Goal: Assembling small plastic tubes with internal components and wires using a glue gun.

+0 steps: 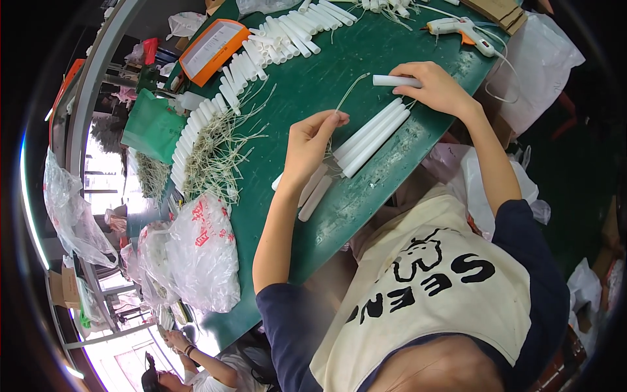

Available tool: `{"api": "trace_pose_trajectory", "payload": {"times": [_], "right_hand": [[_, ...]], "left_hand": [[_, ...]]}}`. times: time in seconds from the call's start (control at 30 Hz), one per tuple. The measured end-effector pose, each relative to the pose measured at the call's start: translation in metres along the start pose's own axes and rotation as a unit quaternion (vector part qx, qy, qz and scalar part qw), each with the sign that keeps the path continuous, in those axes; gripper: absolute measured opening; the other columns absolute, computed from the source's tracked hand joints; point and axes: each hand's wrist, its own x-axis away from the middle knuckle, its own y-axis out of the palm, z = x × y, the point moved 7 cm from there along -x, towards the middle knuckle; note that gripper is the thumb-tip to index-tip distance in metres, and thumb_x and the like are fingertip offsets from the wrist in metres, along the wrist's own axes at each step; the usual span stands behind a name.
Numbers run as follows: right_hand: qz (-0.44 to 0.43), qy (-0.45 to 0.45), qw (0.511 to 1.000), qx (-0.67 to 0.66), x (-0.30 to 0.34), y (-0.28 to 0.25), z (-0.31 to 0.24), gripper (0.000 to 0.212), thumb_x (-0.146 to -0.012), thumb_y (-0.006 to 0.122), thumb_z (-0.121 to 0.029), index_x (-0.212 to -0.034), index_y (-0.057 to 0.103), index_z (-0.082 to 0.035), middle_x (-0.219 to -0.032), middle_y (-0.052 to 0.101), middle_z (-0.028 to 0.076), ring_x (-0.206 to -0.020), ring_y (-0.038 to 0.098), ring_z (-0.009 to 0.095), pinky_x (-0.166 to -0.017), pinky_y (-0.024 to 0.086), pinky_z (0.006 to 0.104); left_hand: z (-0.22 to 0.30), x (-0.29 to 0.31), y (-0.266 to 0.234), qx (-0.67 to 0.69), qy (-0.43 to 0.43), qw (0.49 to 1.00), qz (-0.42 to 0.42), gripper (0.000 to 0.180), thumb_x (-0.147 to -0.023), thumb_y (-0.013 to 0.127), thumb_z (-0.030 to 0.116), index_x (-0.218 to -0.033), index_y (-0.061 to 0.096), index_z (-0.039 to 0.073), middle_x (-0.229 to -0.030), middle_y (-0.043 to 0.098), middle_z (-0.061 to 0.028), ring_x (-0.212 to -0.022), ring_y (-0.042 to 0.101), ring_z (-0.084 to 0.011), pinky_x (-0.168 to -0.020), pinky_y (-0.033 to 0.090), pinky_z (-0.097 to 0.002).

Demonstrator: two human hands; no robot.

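Observation:
A pale, thin string-like strand (351,91) rises in a curve from the pinched fingertips of my left hand (312,140). My right hand (436,88) grips a short white tube (392,80) from its right end; the tube's other end points toward the strand, a small gap apart. Below and between the hands lie several white tubes (373,138) side by side on the green table (353,202). Close under my left wrist are two beige stick-like pieces (315,197), and one more white piece is mostly hidden by that forearm.
More white tubes (284,36) line the far and left side, beside a tangle of pale strands (219,153). A glue gun (460,32) with its cord lies far right. An orange box (214,51), green bag (153,124), plastic bag (206,251) and a co-worker (202,372) are left.

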Motion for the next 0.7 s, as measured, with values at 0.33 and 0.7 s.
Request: {"api": "trace_pose_trajectory", "payload": {"times": [0.33, 0.7], "right_hand": [[0.036, -0.098, 0.994, -0.020, -0.005, -0.005, -0.018, 0.027, -0.077, 0.068, -0.016, -0.100, 0.064, -0.003, -0.089, 0.062, 0.010, -0.078, 0.060, 0.026, -0.068, 0.048, 0.0316], [-0.070, -0.093, 0.983, 0.141, -0.001, 0.018, -0.065, 0.021, -0.078, 0.064, -0.014, -0.092, 0.050, -0.007, -0.078, 0.061, 0.008, -0.068, 0.060, 0.028, -0.062, 0.046, 0.0379]], "left_hand": [[-0.004, -0.002, -0.002, -0.012, -0.001, 1.000, -0.005, 0.024, -0.092, 0.054, 0.017, -0.098, 0.067, -0.004, -0.089, 0.067, -0.0067, -0.087, 0.059, -0.0104, -0.081, 0.045, -0.0236], [0.003, -0.003, -0.027, -0.264, 0.054, 0.962, 0.035, 0.033, -0.081, 0.067, 0.026, -0.103, 0.066, 0.001, -0.088, 0.069, -0.0098, -0.082, 0.063, -0.0172, -0.073, 0.048, -0.0301]]}}
